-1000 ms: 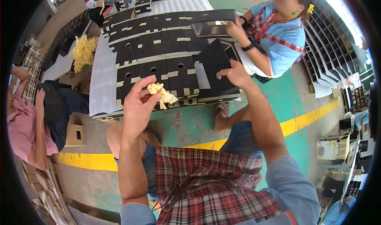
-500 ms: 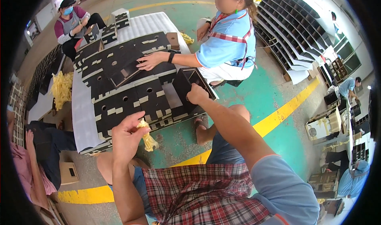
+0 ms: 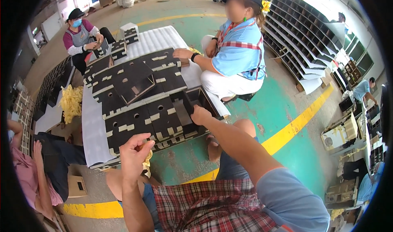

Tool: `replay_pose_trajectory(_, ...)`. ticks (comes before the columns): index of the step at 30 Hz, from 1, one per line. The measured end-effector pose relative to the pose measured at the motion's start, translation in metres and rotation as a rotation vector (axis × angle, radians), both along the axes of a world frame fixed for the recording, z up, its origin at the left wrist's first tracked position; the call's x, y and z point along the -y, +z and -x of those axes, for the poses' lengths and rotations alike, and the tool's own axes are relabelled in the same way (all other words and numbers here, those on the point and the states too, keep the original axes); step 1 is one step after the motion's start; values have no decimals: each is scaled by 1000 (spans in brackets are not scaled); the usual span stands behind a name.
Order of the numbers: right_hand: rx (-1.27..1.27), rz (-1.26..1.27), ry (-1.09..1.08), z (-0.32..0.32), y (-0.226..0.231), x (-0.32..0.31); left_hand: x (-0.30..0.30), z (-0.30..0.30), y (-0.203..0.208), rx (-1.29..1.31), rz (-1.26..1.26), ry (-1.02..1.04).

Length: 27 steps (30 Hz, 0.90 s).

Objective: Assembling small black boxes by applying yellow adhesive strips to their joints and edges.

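Observation:
My left hand [image 3: 137,156] is raised at the near side of the table, its thumb and fingers pinching a crumpled strip of yellow tape [image 3: 147,163]. The strip hangs below the palm, partly hidden by the fingers. Farther right, my right hand [image 3: 201,115] is closed on the wall of an open black box [image 3: 208,103] at the table's right corner. Its fingertips are hidden behind that wall. Black boxes [image 3: 129,125] with round holes and pale tape patches along their edges stand close together to the left. One black box [image 3: 137,88] lies askew on top of others.
Opposite on the right, a co-worker in a blue shirt [image 3: 237,48] squats beside the white-covered table [image 3: 96,129]. Another person [image 3: 82,35] handles a box at the far left. Yellow tape scraps [image 3: 71,103] are heaped on the left. Black compartment racks [image 3: 297,31] stand at the back right.
The co-worker's hand has left the askew box and moved to the table's far right edge. My left hand still pinches the tape; my right stays at the open box. The view has shifted slightly.

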State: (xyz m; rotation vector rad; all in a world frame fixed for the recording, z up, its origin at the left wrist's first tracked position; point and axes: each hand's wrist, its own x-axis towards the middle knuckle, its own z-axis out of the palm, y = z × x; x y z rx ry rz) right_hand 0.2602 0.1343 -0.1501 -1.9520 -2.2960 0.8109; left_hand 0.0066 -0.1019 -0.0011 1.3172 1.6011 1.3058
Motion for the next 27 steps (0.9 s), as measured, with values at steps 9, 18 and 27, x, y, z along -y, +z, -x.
replay_pose_trajectory(9,-64,-249,-35,9,22,12,-13,-3,5,287,-173,62)
replay_pose_trajectory(18,-1161,451,370,44,115,90,-11,-11,9,270,-147,85)
replay_pose_trajectory(27,-1413,522,391,53,121,127,-30,-12,1,392,-274,349)
